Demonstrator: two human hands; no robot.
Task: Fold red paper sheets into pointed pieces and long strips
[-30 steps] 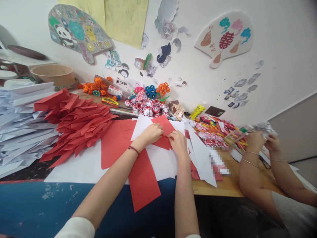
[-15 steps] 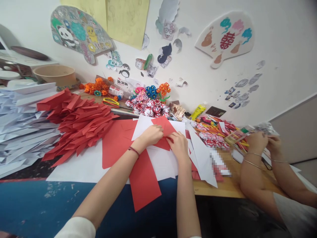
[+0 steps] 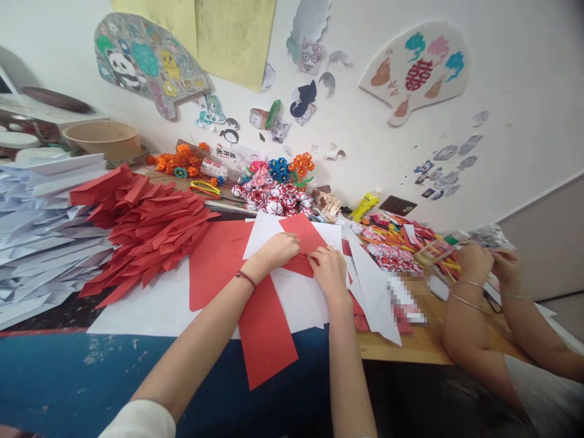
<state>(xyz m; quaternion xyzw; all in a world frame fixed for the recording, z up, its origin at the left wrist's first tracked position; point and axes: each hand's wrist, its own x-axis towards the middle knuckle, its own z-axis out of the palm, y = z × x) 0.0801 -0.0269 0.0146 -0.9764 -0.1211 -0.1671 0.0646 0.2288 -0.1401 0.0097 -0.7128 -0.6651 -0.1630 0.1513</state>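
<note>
A red paper piece (image 3: 302, 234) lies over white sheets in the middle of the table, between my two hands. My left hand (image 3: 281, 248), with a dark red bracelet at its wrist, is closed with its fingertips on the paper's left side. On the right side, the thumb and fingers of my right hand (image 3: 329, 267) pinch the same paper. Under my left forearm a long red strip (image 3: 268, 340) hangs past the table's front edge. A larger red sheet (image 3: 207, 267) lies to the left on a white sheet (image 3: 137, 313).
Piles of folded white paper (image 3: 41, 237) and folded red paper (image 3: 146, 225) stand at the left. Paper flowers (image 3: 274, 198) and a yellow bottle (image 3: 365, 205) line the wall. Another person's hands (image 3: 477, 264) work at the right.
My right hand has shifted very slightly down, its fingers still at the red paper. My left hand has hardly moved.
</note>
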